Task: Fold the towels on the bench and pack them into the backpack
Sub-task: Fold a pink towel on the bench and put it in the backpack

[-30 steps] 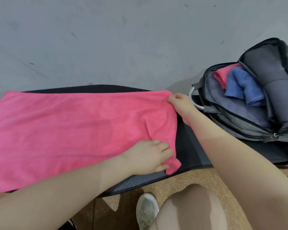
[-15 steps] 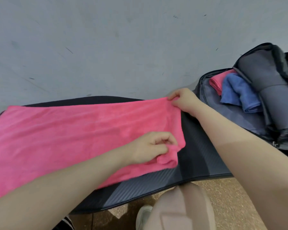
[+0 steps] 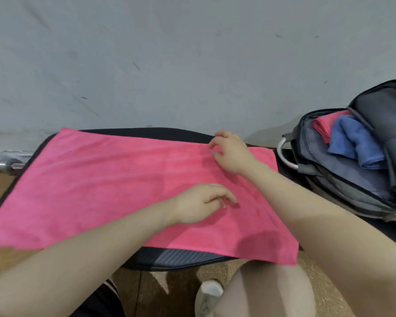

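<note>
Grey wall (image 3: pixel 192 65): fills the upper half of the view, from 9 o'clock across to 3 o'clock, with scattered dark scuffs.

Desk (image 3: pixel 176 259): black padded top, running from 9 o'clock to 3 o'clock along the wall. Most of it is covered.

Pink towel (image 3: pixel 105 184): spread flat on the desk, occupying the centre and reaching out to 9 o'clock. Its near right corner overhangs the desk's front edge at 5 o'clock.

Backpack (image 3: pixel 343 191): grey, lying on the desk at 3 o'clock, just beside the towel's right edge but not touching it. Main compartment unzipped and gaping. Contents: a folded pink towel (image 3: pixel 321 128) toward the far side, and a blue towel (image 3: pixel 354 143) lying against it on the near side, loosely bunched. A white handle loop (image 3: pixel 284 154) projects from the backpack's left end.

Right hand (image 3: pixel 231 152): over the pink towel's far edge at 1 o'clock, fingers loosely bent, holding nothing. A ring shows on one finger.

Left hand (image 3: pixel 199 202): at centre, above the towel, fingers relaxed and drooping, fingertips at or just off the cloth; contact cannot be confirmed. It holds nothing.

Floor (image 3: pixel 160 284): brown, at 6 o'clock, with a white shoe (image 3: pixel 207 296) beside the person's knee.

Metal bar (image 3: pixel 2 167): at 9 o'clock, behind the desk's left end.
</note>
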Tool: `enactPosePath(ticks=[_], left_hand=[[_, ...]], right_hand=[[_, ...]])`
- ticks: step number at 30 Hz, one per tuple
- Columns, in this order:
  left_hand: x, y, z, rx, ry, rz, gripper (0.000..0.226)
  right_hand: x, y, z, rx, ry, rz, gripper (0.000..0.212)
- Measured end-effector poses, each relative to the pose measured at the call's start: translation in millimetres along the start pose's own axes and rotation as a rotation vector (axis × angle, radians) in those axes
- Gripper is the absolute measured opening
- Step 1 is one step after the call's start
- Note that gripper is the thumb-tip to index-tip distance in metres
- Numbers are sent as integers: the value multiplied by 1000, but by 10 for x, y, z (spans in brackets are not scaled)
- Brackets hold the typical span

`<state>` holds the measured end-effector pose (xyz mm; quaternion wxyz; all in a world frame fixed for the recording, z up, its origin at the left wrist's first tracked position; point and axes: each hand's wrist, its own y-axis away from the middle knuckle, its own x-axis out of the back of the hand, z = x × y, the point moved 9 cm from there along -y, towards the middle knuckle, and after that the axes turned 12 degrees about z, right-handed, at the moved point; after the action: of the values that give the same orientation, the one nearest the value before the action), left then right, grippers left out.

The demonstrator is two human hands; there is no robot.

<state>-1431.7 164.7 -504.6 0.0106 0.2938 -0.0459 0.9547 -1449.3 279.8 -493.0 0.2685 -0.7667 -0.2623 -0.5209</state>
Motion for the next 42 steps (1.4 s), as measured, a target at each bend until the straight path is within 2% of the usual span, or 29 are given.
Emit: enactPosePath(ticks=[3, 9, 14, 17, 19, 22, 24, 28, 32, 34, 37, 40, 42], left_hand=[[670, 344, -358, 78, -90, 223, 33], [1950, 1528, -1076, 385, -355, 702, 20], [2491, 2596, -1530, 713, -505, 949, 17], [2508, 2928, -1732, 891, -479, 955, 31], [2420, 3024, -1855, 975, -372, 934, 43], [2361, 3041, -1917, 989, -196, 982, 51], [2383, 3020, -1939, 1024, -214, 954, 50], [2423, 2962, -2009, 1109, -298, 775, 48], [2551, 2844, -1977, 1079, -368, 646, 21], [2600, 2761, -1900, 1053, -432, 622, 29], [2667, 2715, -1824, 1004, -462, 732, 34], [2731, 2702, -1795, 919, -252, 905, 30], [2842, 2748, -1755, 873, -120, 1066, 25]], right_hand=[[-332, -102, -754, 107, -86, -31, 30], [-891, -202, -2243, 349, -171, -88, 28], [-1348, -332, -3195, 552, -56, -157, 36], [-1543, -464, -3527, 622, 3, -138, 40], [-1630, -537, -3636, 680, 83, -108, 38], [-1645, -651, -3633, 776, 281, -19, 36], [-1586, -744, -3534, 777, 333, 15, 35], [-1475, -937, -3304, 691, 376, -32, 26], [-1359, -1102, -3237, 631, 410, -14, 23], [-1270, -1171, -3181, 581, 395, 15, 23], [-1100, -1275, -2993, 414, 304, 53, 20], [-991, -1347, -2812, 224, 47, 80, 15], [-989, -1356, -2803, 167, -109, 67, 17]])
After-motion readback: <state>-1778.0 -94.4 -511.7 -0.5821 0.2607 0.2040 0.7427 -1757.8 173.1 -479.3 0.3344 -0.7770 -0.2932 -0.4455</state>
